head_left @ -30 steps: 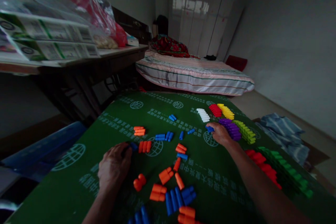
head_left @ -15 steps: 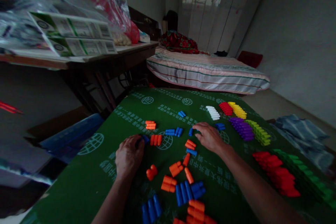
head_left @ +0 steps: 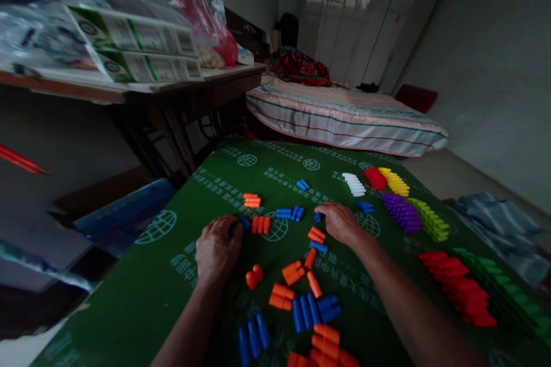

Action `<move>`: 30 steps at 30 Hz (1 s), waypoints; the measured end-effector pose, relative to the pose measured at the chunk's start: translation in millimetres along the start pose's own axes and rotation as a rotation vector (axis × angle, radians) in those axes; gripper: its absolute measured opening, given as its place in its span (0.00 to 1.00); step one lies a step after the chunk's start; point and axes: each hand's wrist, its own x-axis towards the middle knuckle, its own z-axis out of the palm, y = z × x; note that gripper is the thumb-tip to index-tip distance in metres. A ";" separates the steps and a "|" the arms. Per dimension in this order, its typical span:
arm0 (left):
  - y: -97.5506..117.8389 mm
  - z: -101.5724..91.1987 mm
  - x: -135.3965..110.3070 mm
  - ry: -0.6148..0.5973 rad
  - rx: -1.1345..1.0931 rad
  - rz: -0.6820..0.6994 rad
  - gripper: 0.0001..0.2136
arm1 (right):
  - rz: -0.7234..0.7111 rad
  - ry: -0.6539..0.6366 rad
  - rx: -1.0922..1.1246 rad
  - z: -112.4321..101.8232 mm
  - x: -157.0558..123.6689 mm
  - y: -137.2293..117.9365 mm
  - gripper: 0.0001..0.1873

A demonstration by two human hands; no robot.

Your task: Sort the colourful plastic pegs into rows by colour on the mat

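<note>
Two hands: both mine, low over the green tabletop, well apart from each other
Right hand: fingers drawn narrow at a small blue piece; I cannot tell whether they grip it
Blue piece: just beyond the orange pair, at my fingertips; likely light, stiff plastic, smooth enough to slip or roll, hardly fragile
Middle of the piece: the best place to pinch, I judge, thumb against one finger
Left hand: curled beside another blue bit, left of the orange row; its grip is hidden
</note>
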 end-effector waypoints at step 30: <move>-0.1 -3.7 7.6 -0.076 0.023 -0.013 0.21 | 0.493 0.398 0.228 35.0 -43.2 117.7 0.29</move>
